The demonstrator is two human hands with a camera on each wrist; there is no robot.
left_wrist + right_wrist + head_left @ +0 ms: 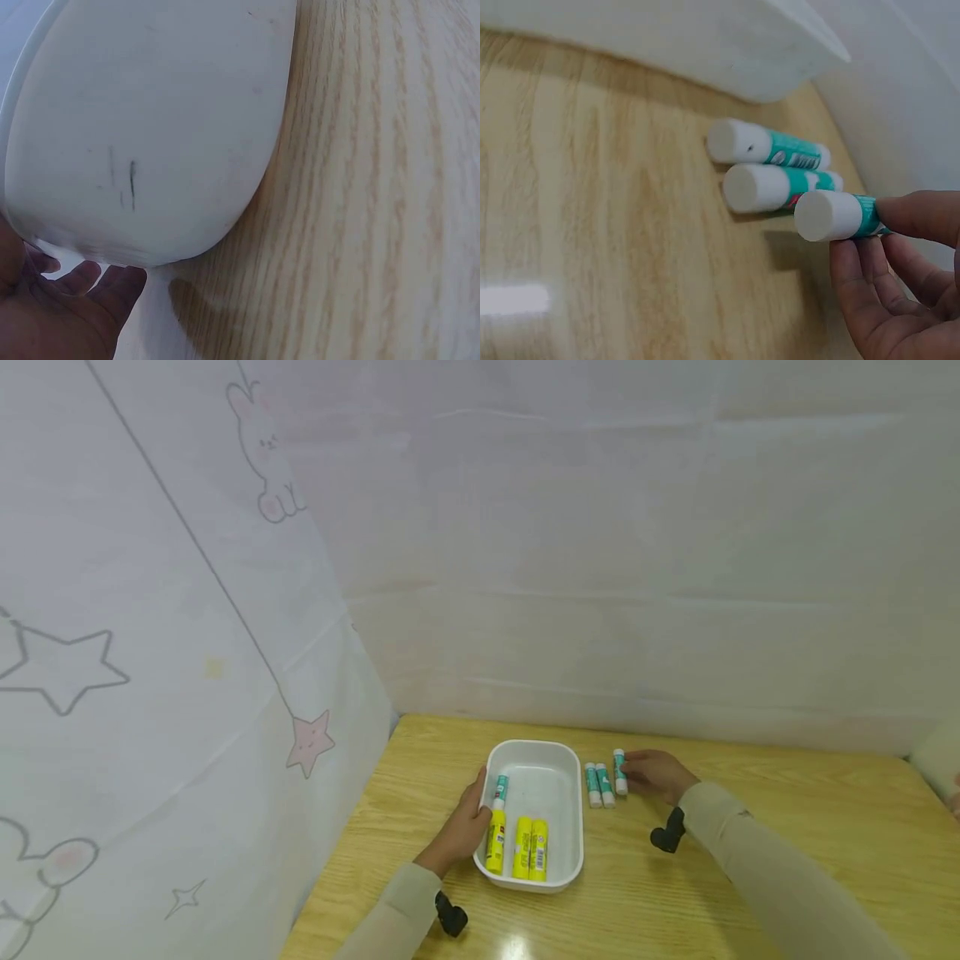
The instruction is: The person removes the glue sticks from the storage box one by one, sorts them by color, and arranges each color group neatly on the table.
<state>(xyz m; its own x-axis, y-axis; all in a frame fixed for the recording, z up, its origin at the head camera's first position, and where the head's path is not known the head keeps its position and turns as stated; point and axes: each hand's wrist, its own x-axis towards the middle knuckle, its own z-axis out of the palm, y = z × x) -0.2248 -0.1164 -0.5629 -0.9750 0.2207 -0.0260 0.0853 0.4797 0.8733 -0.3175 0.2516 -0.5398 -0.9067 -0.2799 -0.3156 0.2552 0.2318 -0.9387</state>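
My left hand grips the left side of a white plastic tray, thumb over the rim and fingers against the outside wall. Between thumb and fingers, my right hand pinches a teal-and-white glue stick, its white end facing the wrist camera. Just left of it, two similar glue sticks, one beside the other, lie side by side on the table. Inside the tray, a teal glue stick lies end to end with a yellow stick; two more yellow sticks lie together near the front.
The wooden table meets a pale fabric backdrop at its back edge. On the left hangs another white cloth printed with stars and a rabbit. A black wrist mount sits at the right wrist, another at the left.
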